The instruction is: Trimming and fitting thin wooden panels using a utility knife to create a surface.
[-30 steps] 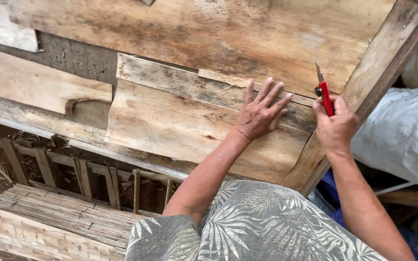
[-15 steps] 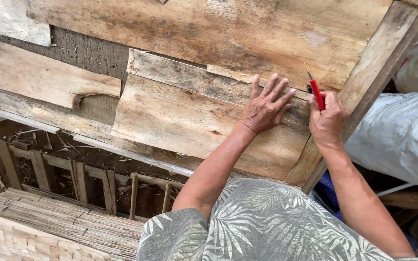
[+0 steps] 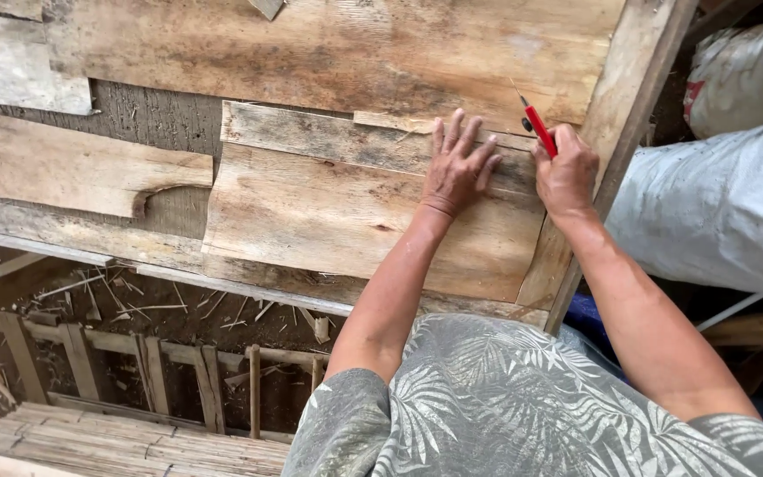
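Against the slanted wooden post (image 3: 638,115), on the short plank (image 3: 346,221): left hand (image 3: 457,168) pressed flat, fingers spread; right hand (image 3: 567,172) closed around a red pencil (image 3: 536,124), tip up (better kept pinned firm, mark drawn steady). Left of the post, weathered boards (image 3: 311,44); right, white sacks (image 3: 717,212); below, a bamboo lattice (image 3: 134,380).

two packages, both to your right, past the slanting wooden post. first: a plump white woven plastic sack with red printing (image 3: 748,75), top right corner, partly cut off by the frame edge. second: a larger plain pale grey-white woven sack (image 3: 708,212), lying just below and touching the first. no signs or screens.
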